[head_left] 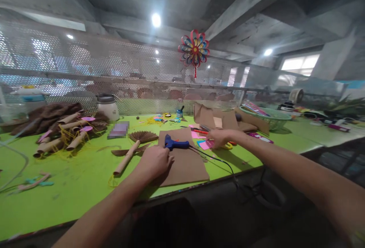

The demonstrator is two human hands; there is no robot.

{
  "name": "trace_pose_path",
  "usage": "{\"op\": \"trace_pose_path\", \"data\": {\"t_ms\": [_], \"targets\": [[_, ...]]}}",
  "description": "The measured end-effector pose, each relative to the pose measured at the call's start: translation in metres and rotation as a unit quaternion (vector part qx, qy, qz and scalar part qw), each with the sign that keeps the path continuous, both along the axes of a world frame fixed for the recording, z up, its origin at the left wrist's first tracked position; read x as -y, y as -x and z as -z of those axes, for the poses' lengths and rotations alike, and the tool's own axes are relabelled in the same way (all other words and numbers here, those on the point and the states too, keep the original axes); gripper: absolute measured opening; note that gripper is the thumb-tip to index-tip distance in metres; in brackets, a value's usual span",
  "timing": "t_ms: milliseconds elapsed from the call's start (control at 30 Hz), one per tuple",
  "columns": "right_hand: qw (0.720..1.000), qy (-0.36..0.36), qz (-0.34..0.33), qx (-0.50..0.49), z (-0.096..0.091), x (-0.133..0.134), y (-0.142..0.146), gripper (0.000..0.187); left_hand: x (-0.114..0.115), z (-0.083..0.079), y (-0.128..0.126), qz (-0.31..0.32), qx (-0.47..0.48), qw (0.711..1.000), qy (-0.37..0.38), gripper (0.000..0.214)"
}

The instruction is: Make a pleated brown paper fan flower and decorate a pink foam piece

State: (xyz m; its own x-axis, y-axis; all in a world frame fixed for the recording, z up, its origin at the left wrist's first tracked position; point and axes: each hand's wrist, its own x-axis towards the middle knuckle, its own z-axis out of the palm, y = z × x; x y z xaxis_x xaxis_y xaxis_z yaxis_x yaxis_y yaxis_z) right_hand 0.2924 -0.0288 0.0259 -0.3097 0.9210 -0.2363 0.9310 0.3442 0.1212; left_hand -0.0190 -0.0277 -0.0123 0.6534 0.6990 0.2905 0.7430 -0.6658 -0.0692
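Observation:
My left hand (156, 160) is closed, its fingers curled over the edge of a brown cardboard sheet (188, 168); anything inside them is hidden. Just beyond it, a blue glue gun (178, 144) lies on the cardboard, its black cord trailing right. My right hand (219, 138) reaches across to a small pile and has its fingertips closed on a piece of pink paper (205, 144). Yellow-handled scissors (228, 146) lie beside that hand. Left of the cardboard rests a rolled brown paper tube (127, 158) next to a pleated brown paper fan (144, 136).
Several paper tubes with yellow strands (75, 139) are heaped at left. A white jar (107, 107) and a small blue pot (179, 113) stand near the mesh screen (137, 69). At right sits a green basket (273, 120). The green table's front edge (182, 191) is close.

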Motion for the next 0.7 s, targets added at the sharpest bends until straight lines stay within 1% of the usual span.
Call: {"op": "trace_pose_path", "data": {"t_ms": [67, 133, 300, 367, 433, 500, 600, 633, 700], "targets": [[0.999, -0.008, -0.013, 0.050, 0.002, 0.007, 0.010, 0.026, 0.001, -0.001, 0.000, -0.002, 0.000, 1.000, -0.002, 0.044], [0.997, -0.016, -0.013, 0.079, 0.002, 0.009, 0.019, 0.029, 0.001, -0.002, 0.000, -0.007, -0.002, 1.000, 0.002, 0.045], [0.996, -0.013, -0.017, 0.091, 0.000, 0.002, 0.029, 0.051, -0.001, -0.002, 0.001, -0.009, -0.006, 1.000, 0.011, 0.045], [0.996, -0.006, 0.000, 0.092, 0.001, -0.001, 0.028, 0.048, -0.002, 0.000, 0.001, -0.002, -0.005, 1.000, 0.004, 0.045], [0.996, -0.010, 0.019, 0.088, 0.003, -0.004, 0.026, 0.040, -0.001, 0.000, 0.002, 0.007, -0.001, 1.000, -0.002, 0.044], [0.996, -0.031, 0.038, 0.080, 0.007, -0.004, 0.024, 0.032, 0.000, -0.001, 0.002, 0.009, -0.001, 1.000, -0.002, 0.043], [0.992, -0.085, 0.082, 0.054, 0.014, -0.004, 0.023, 0.020, 0.004, -0.005, 0.002, 0.008, -0.004, 1.000, -0.009, 0.042], [0.989, -0.108, 0.097, 0.042, 0.016, -0.004, 0.023, 0.023, 0.005, -0.006, 0.002, 0.009, -0.004, 1.000, -0.010, 0.041], [0.981, -0.152, 0.119, 0.014, 0.018, -0.003, 0.024, 0.035, 0.006, -0.006, 0.002, 0.010, -0.002, 1.000, -0.008, 0.039]]}}
